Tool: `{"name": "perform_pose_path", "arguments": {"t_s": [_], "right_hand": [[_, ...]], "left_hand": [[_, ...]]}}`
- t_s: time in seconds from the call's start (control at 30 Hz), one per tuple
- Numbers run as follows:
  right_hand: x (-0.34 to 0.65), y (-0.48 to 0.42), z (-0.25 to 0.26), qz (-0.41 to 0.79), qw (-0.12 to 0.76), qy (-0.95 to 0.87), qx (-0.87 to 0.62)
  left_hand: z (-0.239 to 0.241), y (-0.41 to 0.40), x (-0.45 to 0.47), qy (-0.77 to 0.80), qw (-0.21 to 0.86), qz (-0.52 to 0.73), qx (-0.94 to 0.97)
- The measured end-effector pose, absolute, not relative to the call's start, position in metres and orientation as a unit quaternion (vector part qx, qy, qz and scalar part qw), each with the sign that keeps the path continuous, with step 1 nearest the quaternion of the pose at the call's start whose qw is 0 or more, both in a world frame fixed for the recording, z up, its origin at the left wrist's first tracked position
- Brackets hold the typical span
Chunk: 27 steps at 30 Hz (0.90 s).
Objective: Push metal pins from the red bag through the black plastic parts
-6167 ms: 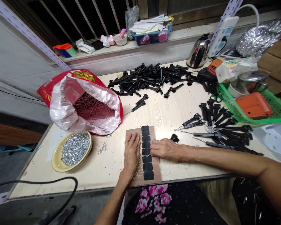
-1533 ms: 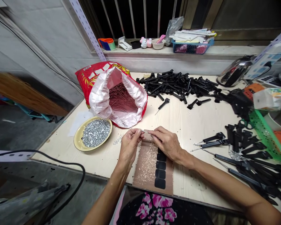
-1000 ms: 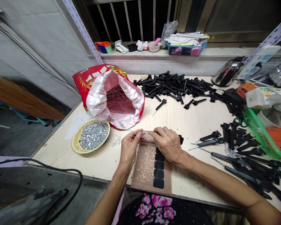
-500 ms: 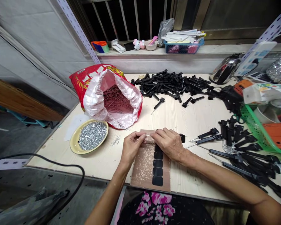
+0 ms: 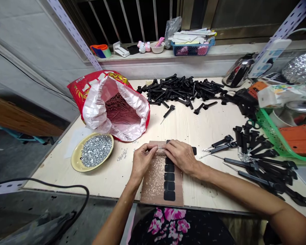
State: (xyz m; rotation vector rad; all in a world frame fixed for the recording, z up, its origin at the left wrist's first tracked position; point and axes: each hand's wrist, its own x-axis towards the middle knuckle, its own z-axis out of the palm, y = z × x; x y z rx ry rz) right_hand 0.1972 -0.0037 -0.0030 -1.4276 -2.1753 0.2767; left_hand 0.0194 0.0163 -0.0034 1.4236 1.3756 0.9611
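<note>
My left hand (image 5: 142, 162) is closed in a pinch on a thin metal rod (image 5: 161, 148) above the far end of a brown board (image 5: 153, 185). My right hand (image 5: 180, 154) is closed at the rod's other side. Past its knuckles a black plastic handle's end (image 5: 194, 150) sticks out; most of the handle is hidden under the fingers. The board's surface is worn and speckled, with a column of black rounded squares (image 5: 169, 186). Left of the board, several small metal rings (image 5: 122, 154) lie loose beside a yellow dish (image 5: 75, 165) heaped with silvery rings (image 5: 97, 149).
Behind the dish, a red and white sack (image 5: 90, 110) lies open, full of reddish rods (image 5: 122, 110). Black handles (image 5: 183, 89) are piled at the back. Handles with metal rods (image 5: 247, 165) spread at the right, near a green basket (image 5: 271, 131). A kettle (image 5: 238, 69) stands far right.
The view has shifted slightly, so the table's things sit a little further left. Both hands stay over the board's far end, and the thin rod between them shows more clearly.
</note>
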Motion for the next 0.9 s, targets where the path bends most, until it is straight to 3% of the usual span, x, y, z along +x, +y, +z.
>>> {"name": "perform_pose_path", "arguments": {"t_s": [0.1,0.23,0.47,0.53,0.77,0.9], "right_hand": [[0.196,-0.006,-0.006,0.03,0.254,-0.815,-0.52],[0.2,-0.006,-0.009,0.056,0.264,-0.815,-0.512],[0.204,-0.007,-0.008,-0.001,0.249,-0.834,-0.493],[0.204,-0.008,-0.007,0.031,0.246,-0.83,-0.499],[0.208,-0.001,-0.002,0.31,0.278,-0.732,-0.54],[0.209,-0.001,-0.002,0.27,0.278,-0.747,-0.54]], "left_hand": [[-0.006,0.015,0.021,0.559,0.466,0.386,0.568],[-0.005,0.013,0.023,0.555,0.463,0.392,0.569],[-0.001,0.015,0.028,0.516,0.624,0.407,0.423],[-0.001,0.014,0.029,0.522,0.615,0.407,0.428],[0.002,0.012,0.031,0.554,0.524,0.403,0.506],[-0.001,0.014,0.033,0.541,0.56,0.407,0.478]]}}
